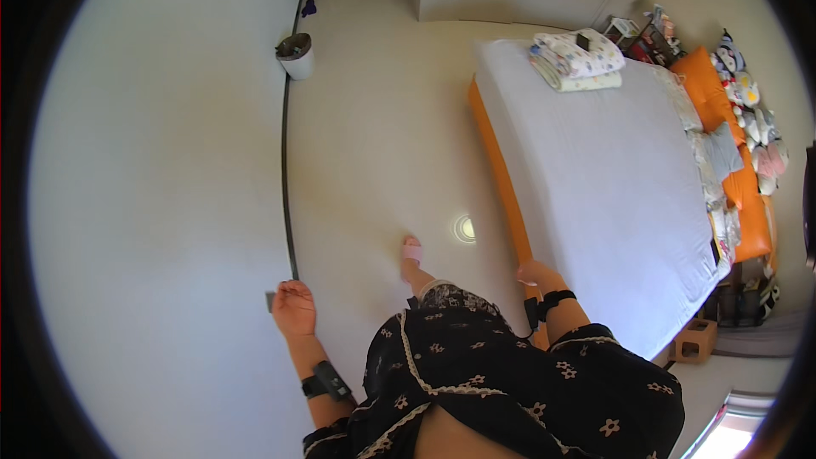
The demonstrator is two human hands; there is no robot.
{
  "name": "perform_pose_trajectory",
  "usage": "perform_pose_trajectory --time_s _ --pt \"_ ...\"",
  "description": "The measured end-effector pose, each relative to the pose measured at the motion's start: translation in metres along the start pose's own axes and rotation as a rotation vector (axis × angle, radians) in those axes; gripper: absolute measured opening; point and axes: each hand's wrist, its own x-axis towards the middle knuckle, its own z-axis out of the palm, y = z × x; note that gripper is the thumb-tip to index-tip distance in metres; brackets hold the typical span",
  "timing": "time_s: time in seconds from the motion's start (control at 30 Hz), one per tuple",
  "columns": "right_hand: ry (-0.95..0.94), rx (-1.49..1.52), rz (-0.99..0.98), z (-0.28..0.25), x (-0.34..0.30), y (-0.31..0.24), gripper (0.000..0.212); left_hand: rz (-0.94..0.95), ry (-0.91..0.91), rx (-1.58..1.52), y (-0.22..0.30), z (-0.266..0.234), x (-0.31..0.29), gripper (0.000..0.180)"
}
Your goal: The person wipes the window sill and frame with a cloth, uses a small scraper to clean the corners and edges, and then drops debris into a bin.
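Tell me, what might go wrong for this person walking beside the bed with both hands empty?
1. The right hand swings close to the orange wooden bed frame, so it could knock against the edge.
2. The left hand is right by the pale wall and could scrape it.
3. The loose pink slipper on the smooth pale floor might slip.

Left hand (294, 308) hanging low, fingers loosely curled, right hand (537, 273) lowered, fingers curled
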Motion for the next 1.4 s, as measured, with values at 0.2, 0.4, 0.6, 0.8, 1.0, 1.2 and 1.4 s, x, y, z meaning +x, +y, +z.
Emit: perform_pose_trajectory --time_s 0.2,0.4,0.6,0.8,1.0,1.2,1.4 --pt "-0.139 -0.031 -0.066 -0.187 0.172 -0.103 0.028 -0.037 0.181 -0.045 0.004 0.029 0.109 0.017" --pt "0.221 0.354 -0.359 -0.359 0.307 -0.244 0.025 0.037 0.165 -0.104 0.030 0.084 0.234 0.017" --pt "0.316 0.319 -0.269 -0.408 0.420 -0.261 0.021 -0.064 0.180 -0.100 0.063 0.126 0.409 0.014" --pt "0.183 0.110 -0.171 -0.357 0.478 -0.151 0.029 -0.266 0.042 0.082 0.077 0.228 0.589 0.009" --pt "-0.321 1.126 0.619 -0.363 0.503 -0.154 0.015 -0.303 0.082 0.160 0.058 0.281 0.745 0.009" --pt "-0.231 1.163 0.681 -0.441 0.611 -0.170 0.015 -0.170 0.214 0.278 0.028 0.331 0.879 0.018" --pt "-0.189 1.154 0.284 -0.510 0.772 -0.146 0.011 -0.209 0.171 0.217 0.016 0.362 0.981 0.026"
